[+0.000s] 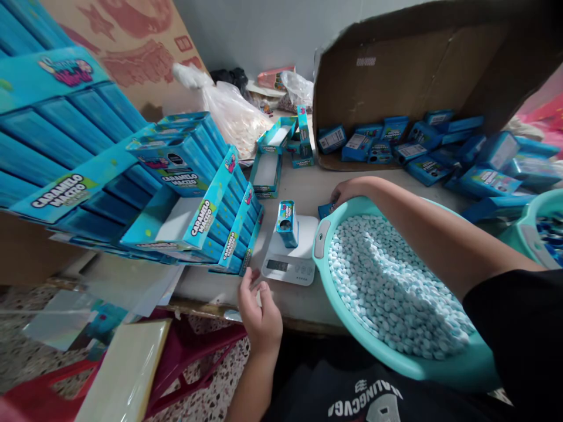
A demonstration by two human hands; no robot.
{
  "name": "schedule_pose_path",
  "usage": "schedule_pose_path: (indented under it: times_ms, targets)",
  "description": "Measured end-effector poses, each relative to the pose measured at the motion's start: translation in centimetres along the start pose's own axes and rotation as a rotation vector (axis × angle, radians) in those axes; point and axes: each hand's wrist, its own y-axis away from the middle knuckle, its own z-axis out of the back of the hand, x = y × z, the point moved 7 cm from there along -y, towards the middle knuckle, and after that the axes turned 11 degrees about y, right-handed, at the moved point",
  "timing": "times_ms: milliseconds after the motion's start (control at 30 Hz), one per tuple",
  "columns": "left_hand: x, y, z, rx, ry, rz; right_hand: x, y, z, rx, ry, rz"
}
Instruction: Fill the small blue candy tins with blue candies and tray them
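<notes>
A small blue candy box (287,225) stands upright on a white kitchen scale (288,269) in the middle of the table. Beside the scale sits a turquoise tub (323,240) full of small pale blue and white candies (391,275). My right hand (352,189) reaches over the tub to its far side, its fingers curled onto another blue candy box (325,210) partly hidden by the hand and rim. Near the table's front edge, my left hand (260,308) is open and holds nothing, fingers apart, just in front of the scale.
Display trays (206,223) packed with blue boxes are stacked at the left. Behind the scale lie trays (266,173) with white bottoms. A tipped cardboard carton (382,76) has many blue boxes spilling out. A second tub (528,231) is at the far right, a red stool (185,363) below left.
</notes>
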Motion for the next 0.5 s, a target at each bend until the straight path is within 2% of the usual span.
schedule_pose_path:
  times_ms: [100, 167, 267, 367, 400, 433, 467, 500]
  targets:
    - [-0.2, 0.3, 0.3, -0.005, -0.014, -0.031, 0.0, 0.1, 0.3, -0.057, 0.015, -0.009]
    - [-1.3, 0.2, 0.1, -0.003, -0.079, -0.111, -0.1, 0.1, 0.9, -0.151, 0.017, -0.024]
    - [-4.4, -0.9, -1.6, 0.022, -0.232, -0.322, 0.4, 1.5, 2.6, -0.408, -0.008, -0.046]
    - [-6.2, -4.0, -4.8, 0.088, -0.330, -0.407, 2.2, 5.9, 3.9, -0.721, -0.084, -0.022]
    - [-6.2, -5.3, -6.1, 0.144, -0.347, -0.387, 3.0, 7.8, 3.8, -0.800, -0.158, 0.005]
    - [-6.0, -6.6, -7.4, 0.214, -0.358, -0.360, 3.7, 10.1, 3.6, -0.901, -0.358, 0.065]
    - [-5.9, -7.6, -8.5, 0.282, -0.358, -0.335, 4.3, 12.0, 2.8, -0.904, -0.620, 0.148]
    - [-6.0, -8.4, -9.3, 0.338, -0.349, -0.341, 4.8, 13.5, 1.7, -0.849, -0.880, 0.180]
